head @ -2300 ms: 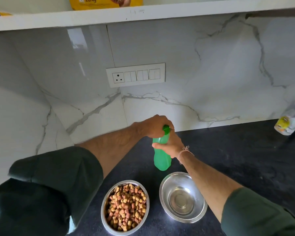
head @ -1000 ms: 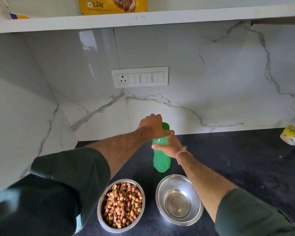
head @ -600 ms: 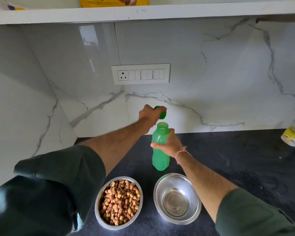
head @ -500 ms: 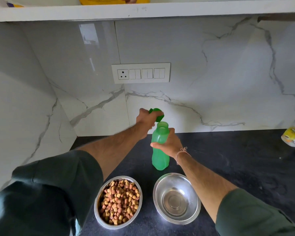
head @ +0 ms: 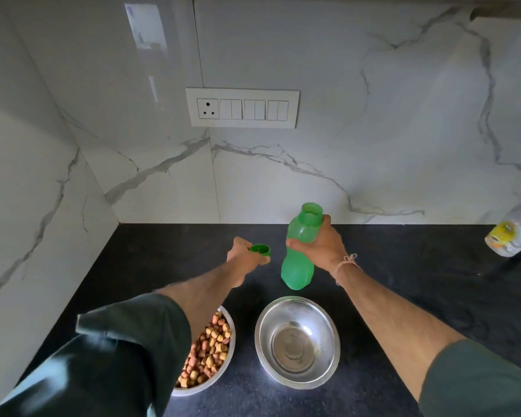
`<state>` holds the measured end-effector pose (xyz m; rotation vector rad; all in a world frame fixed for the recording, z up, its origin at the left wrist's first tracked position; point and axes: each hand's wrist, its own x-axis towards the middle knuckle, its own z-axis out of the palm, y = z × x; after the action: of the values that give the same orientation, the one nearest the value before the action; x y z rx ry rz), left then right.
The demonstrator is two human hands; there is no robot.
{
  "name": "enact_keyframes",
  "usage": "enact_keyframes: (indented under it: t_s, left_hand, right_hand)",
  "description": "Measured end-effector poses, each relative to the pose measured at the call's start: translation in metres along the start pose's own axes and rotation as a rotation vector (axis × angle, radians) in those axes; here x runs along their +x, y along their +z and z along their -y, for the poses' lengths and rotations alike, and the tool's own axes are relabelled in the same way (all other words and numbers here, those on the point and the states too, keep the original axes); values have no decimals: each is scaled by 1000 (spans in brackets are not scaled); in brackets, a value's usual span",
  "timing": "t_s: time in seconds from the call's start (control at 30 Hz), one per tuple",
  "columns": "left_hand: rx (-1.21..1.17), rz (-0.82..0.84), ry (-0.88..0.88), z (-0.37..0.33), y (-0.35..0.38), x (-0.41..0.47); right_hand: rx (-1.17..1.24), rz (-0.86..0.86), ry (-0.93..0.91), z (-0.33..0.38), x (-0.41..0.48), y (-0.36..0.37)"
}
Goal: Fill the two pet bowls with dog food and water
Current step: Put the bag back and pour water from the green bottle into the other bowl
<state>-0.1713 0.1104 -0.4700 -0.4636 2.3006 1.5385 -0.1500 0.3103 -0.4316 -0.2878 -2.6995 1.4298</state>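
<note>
While the left hand (head: pixel 247 257) holds the cap (head: pixel 260 249) and the right hand (head: pixel 321 245) grips the uncapped green bottle (head: pixel 297 267), the water step likely calls for tipping it over the empty bowl (head: pixel 297 346).

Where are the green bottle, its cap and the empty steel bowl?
green bottle (head: pixel 297 267): head view, on its lower body.
cap (head: pixel 260 250): head view, on its middle.
empty steel bowl (head: pixel 328 334): head view, on its right inner wall.
</note>
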Motion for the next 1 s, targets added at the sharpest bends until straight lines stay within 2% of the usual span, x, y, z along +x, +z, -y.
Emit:
enact_keyframes:
  t_s: [0.2,0.3,0.43,0.53,0.7,0.83,1.0]
  left_hand:
    - [309,8,22,37,39,11]
    - [459,-41,34,45,49,14]
    - [560,-79,40,43,53,12]
    - [527,-79,51,34,58,5]
    - [414,-37,267,5,70,-10]
    - [167,183,274,-22,82,-34]
    - [-6,236,231,-29,107,-59]
  right_hand:
    - [-23,10,5,-22,-9,-34]
    - [-26,19,-6,-29,-14,-44]
    - [-11,19,-38,-37,-19,-52]
    - [22,44,-36,-51,-21,-52]
    - [66,122,72,-75,-22,-42]
    - [77,72,35,-72,-23,-36]
    - [77,-39,-4,-76,-47,-38]
